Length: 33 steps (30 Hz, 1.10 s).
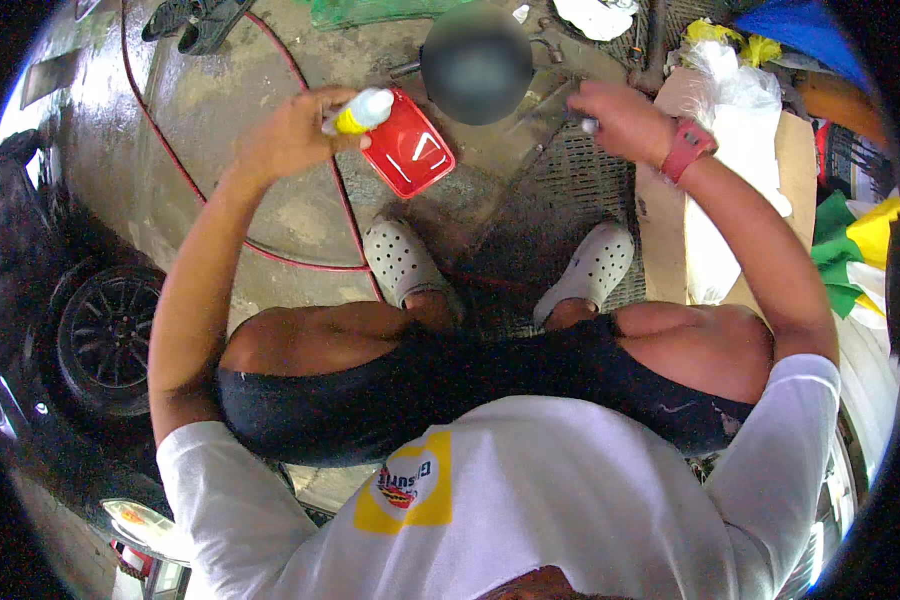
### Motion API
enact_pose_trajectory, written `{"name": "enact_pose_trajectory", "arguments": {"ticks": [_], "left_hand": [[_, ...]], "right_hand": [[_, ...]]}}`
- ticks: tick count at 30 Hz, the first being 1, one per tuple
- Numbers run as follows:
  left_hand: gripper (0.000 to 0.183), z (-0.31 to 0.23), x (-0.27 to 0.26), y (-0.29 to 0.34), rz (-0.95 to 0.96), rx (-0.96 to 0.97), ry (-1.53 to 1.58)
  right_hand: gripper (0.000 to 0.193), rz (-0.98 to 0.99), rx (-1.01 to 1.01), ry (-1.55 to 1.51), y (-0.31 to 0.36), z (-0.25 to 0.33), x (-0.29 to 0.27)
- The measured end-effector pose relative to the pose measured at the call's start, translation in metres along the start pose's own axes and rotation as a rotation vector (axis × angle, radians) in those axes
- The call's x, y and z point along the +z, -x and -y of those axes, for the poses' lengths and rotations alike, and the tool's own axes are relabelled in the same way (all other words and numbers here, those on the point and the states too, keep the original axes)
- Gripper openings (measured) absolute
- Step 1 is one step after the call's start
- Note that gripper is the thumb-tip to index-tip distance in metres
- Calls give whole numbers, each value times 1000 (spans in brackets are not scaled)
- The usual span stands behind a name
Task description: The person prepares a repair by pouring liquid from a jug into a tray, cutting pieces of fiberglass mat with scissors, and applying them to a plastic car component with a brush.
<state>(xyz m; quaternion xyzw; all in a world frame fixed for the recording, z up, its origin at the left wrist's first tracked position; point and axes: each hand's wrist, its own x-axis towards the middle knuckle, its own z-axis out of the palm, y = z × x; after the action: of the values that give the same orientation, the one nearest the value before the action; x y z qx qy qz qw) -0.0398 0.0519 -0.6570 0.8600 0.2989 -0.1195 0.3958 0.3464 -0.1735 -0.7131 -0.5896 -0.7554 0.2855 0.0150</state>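
My left hand [298, 132] is closed round a small white bottle [375, 105] with a yellow band. The bottle is tilted, its white end over the far left corner of a shallow red tray [410, 155] on the floor. Light glints off the inside of the tray; whether liquid lies in it I cannot tell. Farther right, my right hand [625, 122] has its fingers curled together. A small pale thing [590, 126] shows at its fingertips, too small to name. Between the hands, beyond the tray, a round dark thing [477, 68] is blurred out.
A red hose [270, 255] loops over the floor on the left, beside a dark car wheel [115, 340]. Black sandals [205, 25] lie at the far left. Cardboard [660, 235] with white plastic [715, 235] lies right. My light clogs [400, 260] stand near the tray.
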Motion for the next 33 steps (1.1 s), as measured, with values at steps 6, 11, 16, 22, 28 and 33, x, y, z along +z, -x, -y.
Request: {"name": "enact_pose_trajectory", "arguments": {"ticks": [6,11,16,22,28,33], "left_hand": [[55,31,44,24,50,-152,11],[53,54,62,30,38,-78,128],[50,67,67,16,-8,-7,218],[52,30,47,5,10,-137,177],[53,48,49,10,-29,-99,178],[51,64,55,12,-62,-101,198]], "right_hand": [[42,278,30,57,9,0,59],[40,305,39,149,1,2,53],[46,-119,33,-79,-31,7,39],[60,-18,179,-249,-87,55,34],[67,190,336,-202,-122,68,28],[60,333,316,-159,-142,63,23]]}}
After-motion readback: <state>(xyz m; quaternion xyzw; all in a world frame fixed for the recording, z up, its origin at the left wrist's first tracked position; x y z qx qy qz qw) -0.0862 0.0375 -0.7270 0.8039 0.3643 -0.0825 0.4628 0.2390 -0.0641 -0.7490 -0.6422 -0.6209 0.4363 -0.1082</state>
